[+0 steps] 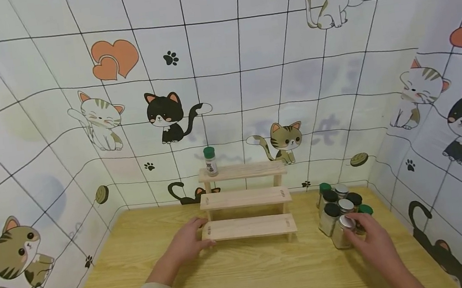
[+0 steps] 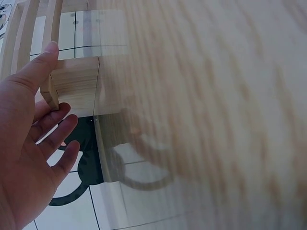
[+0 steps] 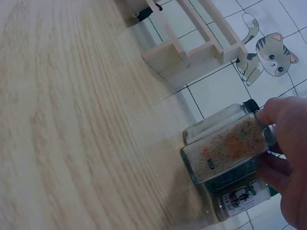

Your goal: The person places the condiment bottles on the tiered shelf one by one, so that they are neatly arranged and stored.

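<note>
A three-step wooden rack (image 1: 250, 227) stands on the table, and one green-capped spice jar (image 1: 210, 162) is on the left end of its top step. My left hand (image 1: 187, 240) holds the left end of the lowest step, thumb on one side and fingers on the other; the step's end (image 2: 50, 91) shows between them. At the right, my right hand (image 1: 373, 242) pinches the silver cap of the front spice jar (image 1: 341, 236). Speckled orange-brown contents fill this glass jar (image 3: 225, 146), which stands among the others. Part of its cap is hidden by the fingers.
Several more spice jars with black (image 1: 332, 209), silver and green caps crowd together right of the rack. The light wood table (image 1: 248, 281) meets a wall covering (image 1: 224, 92) printed with cats and grid lines at the back and sides.
</note>
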The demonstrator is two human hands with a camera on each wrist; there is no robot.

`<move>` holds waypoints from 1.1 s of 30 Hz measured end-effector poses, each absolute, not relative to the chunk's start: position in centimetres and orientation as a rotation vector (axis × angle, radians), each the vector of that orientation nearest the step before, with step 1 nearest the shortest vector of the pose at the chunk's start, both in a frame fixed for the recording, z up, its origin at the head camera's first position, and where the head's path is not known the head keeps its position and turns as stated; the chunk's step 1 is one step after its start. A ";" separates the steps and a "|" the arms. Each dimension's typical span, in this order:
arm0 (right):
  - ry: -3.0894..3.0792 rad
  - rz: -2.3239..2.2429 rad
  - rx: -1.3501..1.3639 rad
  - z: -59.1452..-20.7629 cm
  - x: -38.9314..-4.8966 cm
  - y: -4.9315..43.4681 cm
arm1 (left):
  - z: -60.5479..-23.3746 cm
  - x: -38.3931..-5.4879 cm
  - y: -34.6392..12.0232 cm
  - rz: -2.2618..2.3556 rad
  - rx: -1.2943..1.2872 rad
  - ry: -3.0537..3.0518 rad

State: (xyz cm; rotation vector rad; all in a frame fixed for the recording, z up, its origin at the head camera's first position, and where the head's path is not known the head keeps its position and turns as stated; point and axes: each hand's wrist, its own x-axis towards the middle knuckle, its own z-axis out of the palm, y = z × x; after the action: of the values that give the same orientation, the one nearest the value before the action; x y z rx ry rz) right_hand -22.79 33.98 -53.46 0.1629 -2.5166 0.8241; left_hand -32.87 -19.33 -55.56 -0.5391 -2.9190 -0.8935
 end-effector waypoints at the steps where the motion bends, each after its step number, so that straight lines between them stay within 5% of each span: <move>1: -2.507 0.856 0.150 -53.6 -22.8 33.9 | -55.6 -32.9 -19.3 -0.892 -0.532 -2.922; 18: -2.345 1.145 0.042 -54.4 -23.3 33.6 | -55.6 -33.2 -19.5 -0.913 -0.545 -2.926; 33: -2.280 1.277 0.185 -49.1 -25.5 30.8 | -55.4 -33.0 -19.3 -0.864 -0.557 -2.916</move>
State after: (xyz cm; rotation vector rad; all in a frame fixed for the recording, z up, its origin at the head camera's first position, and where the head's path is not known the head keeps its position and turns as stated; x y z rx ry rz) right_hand -25.55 30.77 -49.07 0.1847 -2.2803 1.2774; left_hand -32.98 -19.28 -55.45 -0.5568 -2.9165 -0.8644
